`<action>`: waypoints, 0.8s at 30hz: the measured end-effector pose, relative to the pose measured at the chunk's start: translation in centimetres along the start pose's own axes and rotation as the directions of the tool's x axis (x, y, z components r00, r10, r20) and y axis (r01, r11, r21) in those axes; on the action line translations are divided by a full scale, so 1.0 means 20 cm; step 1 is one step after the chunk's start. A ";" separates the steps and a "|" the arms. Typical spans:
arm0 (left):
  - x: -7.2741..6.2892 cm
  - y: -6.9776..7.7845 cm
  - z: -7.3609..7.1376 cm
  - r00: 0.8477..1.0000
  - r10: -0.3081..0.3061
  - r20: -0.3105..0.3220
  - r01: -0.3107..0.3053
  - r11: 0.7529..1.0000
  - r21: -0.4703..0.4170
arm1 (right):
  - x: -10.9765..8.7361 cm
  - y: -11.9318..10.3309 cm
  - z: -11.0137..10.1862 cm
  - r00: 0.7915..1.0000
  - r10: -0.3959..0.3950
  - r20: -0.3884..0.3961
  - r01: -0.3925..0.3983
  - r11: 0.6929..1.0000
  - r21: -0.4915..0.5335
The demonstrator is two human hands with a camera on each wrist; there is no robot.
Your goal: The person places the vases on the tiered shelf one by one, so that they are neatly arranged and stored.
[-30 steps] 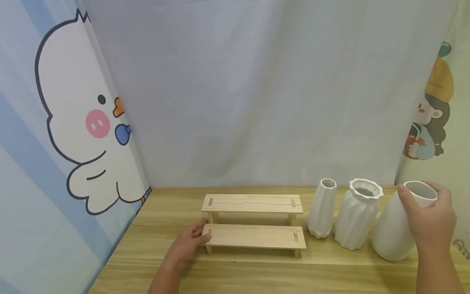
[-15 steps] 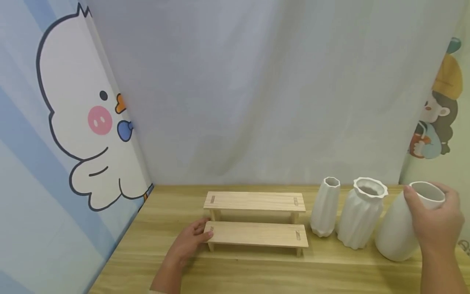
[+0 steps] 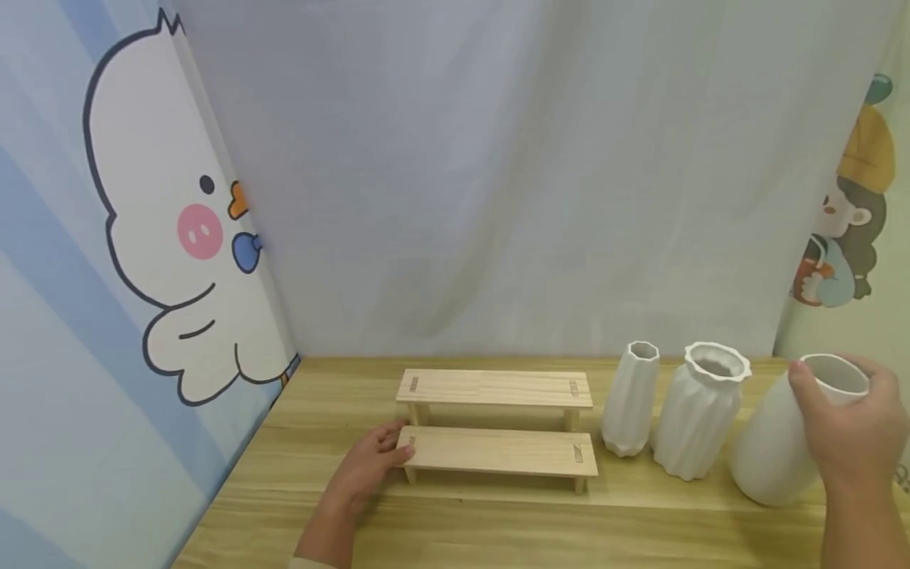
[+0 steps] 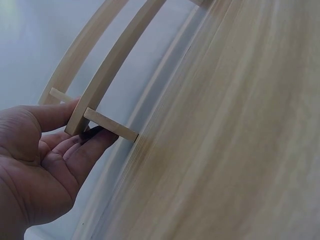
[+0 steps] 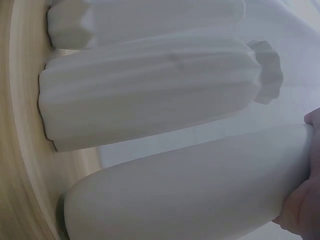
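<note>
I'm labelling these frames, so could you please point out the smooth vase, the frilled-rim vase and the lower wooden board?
Smooth vase (image 3: 773,452), head view: side of its body.
Frilled-rim vase (image 3: 697,420), head view: middle of its body.
Lower wooden board (image 3: 498,451), head view: middle of its top.

Head view faces forward and down; close wrist views share its tabletop (image 3: 526,525).

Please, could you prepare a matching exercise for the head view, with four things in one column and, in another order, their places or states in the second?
1. Smooth vase
2. Frilled vase
3. Slim vase
4. Front wooden bench

A. between the two other vases
B. left end held by the left hand
C. leftmost of the vases
D. held near its rim by the right hand

Pairs: 1-D; 2-A; 3-C; 4-B
</note>
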State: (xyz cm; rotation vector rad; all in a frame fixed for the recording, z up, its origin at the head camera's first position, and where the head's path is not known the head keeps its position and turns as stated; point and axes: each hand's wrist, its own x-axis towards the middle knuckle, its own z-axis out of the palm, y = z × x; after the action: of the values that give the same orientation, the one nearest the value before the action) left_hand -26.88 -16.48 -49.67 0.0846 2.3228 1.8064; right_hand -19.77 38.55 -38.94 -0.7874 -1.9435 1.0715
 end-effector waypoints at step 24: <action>0.00 0.01 0.00 1.000 0.018 0.012 -0.018 1.000 -0.005 | -0.09 -0.18 -0.13 0.993 -0.023 0.118 0.019 0.999 0.036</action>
State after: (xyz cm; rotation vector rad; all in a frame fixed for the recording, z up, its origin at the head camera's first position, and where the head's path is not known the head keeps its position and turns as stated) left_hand -26.88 -16.52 -49.53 0.1157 2.3172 1.8147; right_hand -17.24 36.57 -35.35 -0.6969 -2.0222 1.1598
